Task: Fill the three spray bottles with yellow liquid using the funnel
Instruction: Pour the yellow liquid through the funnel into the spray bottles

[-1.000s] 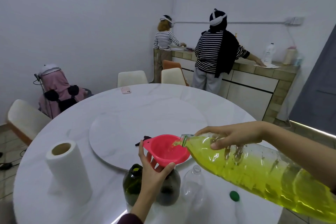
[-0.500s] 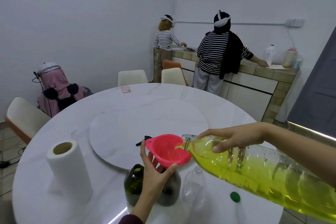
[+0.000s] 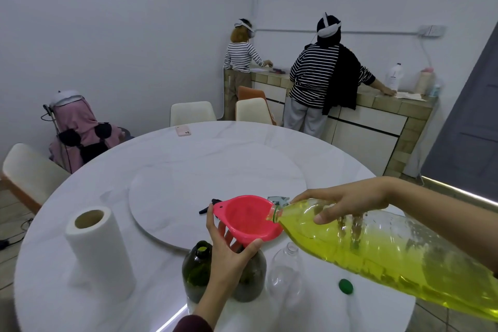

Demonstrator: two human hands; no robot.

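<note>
A pink funnel (image 3: 246, 217) sits in the neck of the middle dark bottle (image 3: 252, 281), steadied from below by my left hand (image 3: 229, 255). My right hand (image 3: 347, 201) grips a large clear bottle of yellow liquid (image 3: 390, 259), tilted with its mouth at the funnel's right rim. A dark green bottle (image 3: 195, 272) stands open to the left. A clear empty bottle (image 3: 287, 268) stands to the right. No stream of liquid is visible in the funnel.
A paper towel roll (image 3: 98, 249) stands at the left on the round white table (image 3: 80, 304). A green cap (image 3: 345, 286) lies at the right. Black spray heads (image 3: 207, 207) lie behind the funnel on the turntable (image 3: 215, 170). A pink phone (image 3: 183, 131) lies at the far edge. Two people stand at the counter.
The large bottle's mouth has lowered slightly against the funnel rim, and the view has shifted a little. Both hands keep their grips.
</note>
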